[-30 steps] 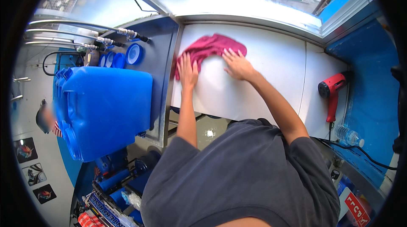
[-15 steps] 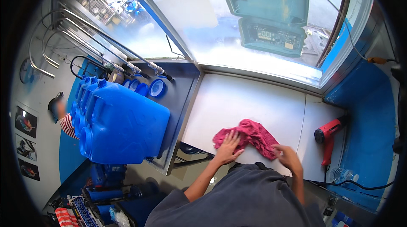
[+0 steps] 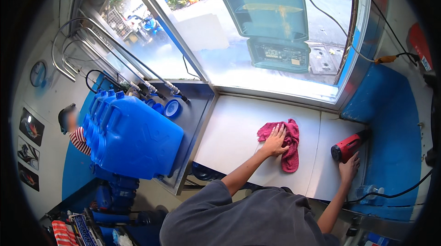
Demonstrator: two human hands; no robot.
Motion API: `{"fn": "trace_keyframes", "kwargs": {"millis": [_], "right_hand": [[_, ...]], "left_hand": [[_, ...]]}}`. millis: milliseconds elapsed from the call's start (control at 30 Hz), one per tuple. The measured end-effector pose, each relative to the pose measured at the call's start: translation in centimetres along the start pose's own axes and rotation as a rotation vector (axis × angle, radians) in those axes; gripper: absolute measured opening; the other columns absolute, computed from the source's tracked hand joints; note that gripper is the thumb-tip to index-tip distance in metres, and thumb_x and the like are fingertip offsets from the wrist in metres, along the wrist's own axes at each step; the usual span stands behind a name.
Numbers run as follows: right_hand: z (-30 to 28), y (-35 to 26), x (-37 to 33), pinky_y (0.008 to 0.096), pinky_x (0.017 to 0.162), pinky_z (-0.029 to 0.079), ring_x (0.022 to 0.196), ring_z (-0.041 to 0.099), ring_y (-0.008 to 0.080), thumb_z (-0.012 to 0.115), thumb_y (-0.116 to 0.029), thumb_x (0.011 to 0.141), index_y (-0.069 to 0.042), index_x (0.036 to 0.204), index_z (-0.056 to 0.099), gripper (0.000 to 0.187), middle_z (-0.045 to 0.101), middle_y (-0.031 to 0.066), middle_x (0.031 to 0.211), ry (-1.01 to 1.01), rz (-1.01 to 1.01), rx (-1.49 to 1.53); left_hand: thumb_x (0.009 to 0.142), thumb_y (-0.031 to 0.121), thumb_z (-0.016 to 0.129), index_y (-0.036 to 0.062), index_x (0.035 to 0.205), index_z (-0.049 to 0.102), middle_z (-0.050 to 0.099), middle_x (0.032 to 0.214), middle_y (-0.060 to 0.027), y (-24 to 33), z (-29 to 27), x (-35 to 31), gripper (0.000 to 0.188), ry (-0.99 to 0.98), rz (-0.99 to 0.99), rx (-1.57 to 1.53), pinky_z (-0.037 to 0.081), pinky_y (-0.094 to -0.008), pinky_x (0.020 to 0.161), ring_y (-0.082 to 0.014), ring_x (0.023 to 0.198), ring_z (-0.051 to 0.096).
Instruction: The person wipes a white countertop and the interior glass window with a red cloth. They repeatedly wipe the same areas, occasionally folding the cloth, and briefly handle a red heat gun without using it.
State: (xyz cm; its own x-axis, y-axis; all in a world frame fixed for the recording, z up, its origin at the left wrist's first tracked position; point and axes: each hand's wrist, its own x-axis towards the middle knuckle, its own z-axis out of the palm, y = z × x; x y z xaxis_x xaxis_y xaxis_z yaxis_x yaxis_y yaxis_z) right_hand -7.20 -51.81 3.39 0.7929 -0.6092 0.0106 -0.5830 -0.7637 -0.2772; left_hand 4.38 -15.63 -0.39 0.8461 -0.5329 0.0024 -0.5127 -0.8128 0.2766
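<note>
My left hand (image 3: 274, 142) lies flat with its fingers stretched out on a crumpled dark-red cloth (image 3: 290, 159), pressing it against the white tabletop (image 3: 234, 135). Part of the cloth trails toward me past the wrist. At the right end of the table, my right hand (image 3: 350, 167) is closed around the handle of a red and black heat gun (image 3: 348, 148). The handle is mostly hidden by the fingers. The gun rests on its side, its black nozzle end pointing away toward the blue wall.
Several blue water jugs (image 3: 142, 135) stand on a metal counter (image 3: 195, 108) at left, near round blue caps (image 3: 172, 108) and metal filling pipes (image 3: 133, 60). A clear plastic bottle (image 3: 370, 192) and a black cord (image 3: 399, 193) are at right. A person in stripes (image 3: 79, 140) is beyond the jugs.
My left hand has slid the cloth away and to the right, bunching it differently. My right hand has left the cloth and moved right, onto the heat gun's handle.
</note>
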Motion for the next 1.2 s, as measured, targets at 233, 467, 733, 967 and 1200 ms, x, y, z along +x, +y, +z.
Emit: {"fn": "trace_keyframes", "kwargs": {"millis": [233,467,733,967,1200], "right_hand": [[2.9,2.9,1.7,0.0501,0.097,0.049,0.111,0.057,0.05,0.078,-0.024,0.072,0.004,0.146,0.029,0.094,0.047,0.038,0.128,0.033,0.003,0.056],[2.9,3.0,0.7,0.0535,0.086,0.051,0.097,0.063,0.0462,0.074,-0.029,0.08,0.004,0.124,0.047,0.061,0.065,0.0278,0.101,0.088,-0.074,0.105],[1.5,2.9,-0.7,0.0512,0.086,0.051,0.102,0.063,0.0464,0.069,-0.028,0.085,0.006,0.147,0.032,0.08,0.064,0.0289,0.115,-0.003,-0.083,0.35],[-2.3,0.2,-5.0,0.043,0.092,0.05,0.111,0.062,0.0427,0.077,-0.036,0.082,0.008,0.143,0.042,0.083,0.062,0.0293,0.121,0.09,-0.207,0.564],[-4.8,-0.1,-6.3,0.0411,0.092,0.052,0.113,0.063,0.0391,0.078,-0.041,0.08,-0.003,0.146,0.044,0.083,0.062,0.0241,0.127,0.039,-0.242,0.757]], "left_hand": [[0.087,0.072,0.053,-0.0105,0.153,0.011,0.01,0.16,-0.0308,2.7,1.0,-2.4,0.114,0.039,-0.199,-0.078,0.006,-0.0483,0.123,-0.0387,0.152,0.007],[0.08,0.075,0.058,-0.0095,0.153,0.011,0.01,0.16,-0.031,2.4,0.4,-1.1,0.122,0.071,-0.285,0.015,0.003,-0.0524,0.122,-0.0445,0.15,0.006],[0.083,0.068,0.059,-0.0014,0.154,0.021,0.021,0.16,-0.0242,2.0,0.2,3.1,0.106,0.075,0.015,-0.003,0.01,-0.0508,0.123,-0.0426,0.149,0.015],[0.082,0.062,0.061,0.0069,0.157,0.023,0.017,0.163,-0.0213,9.2,3.1,10.9,0.1,-0.132,0.657,-0.139,0.012,-0.053,0.122,-0.0413,0.151,0.012],[0.075,0.063,0.063,0.0057,0.155,0.028,0.019,0.162,-0.0232,18.4,9.4,20.5,0.104,-0.095,0.85,-0.274,0.009,-0.0565,0.122,-0.0422,0.151,0.012]]}}
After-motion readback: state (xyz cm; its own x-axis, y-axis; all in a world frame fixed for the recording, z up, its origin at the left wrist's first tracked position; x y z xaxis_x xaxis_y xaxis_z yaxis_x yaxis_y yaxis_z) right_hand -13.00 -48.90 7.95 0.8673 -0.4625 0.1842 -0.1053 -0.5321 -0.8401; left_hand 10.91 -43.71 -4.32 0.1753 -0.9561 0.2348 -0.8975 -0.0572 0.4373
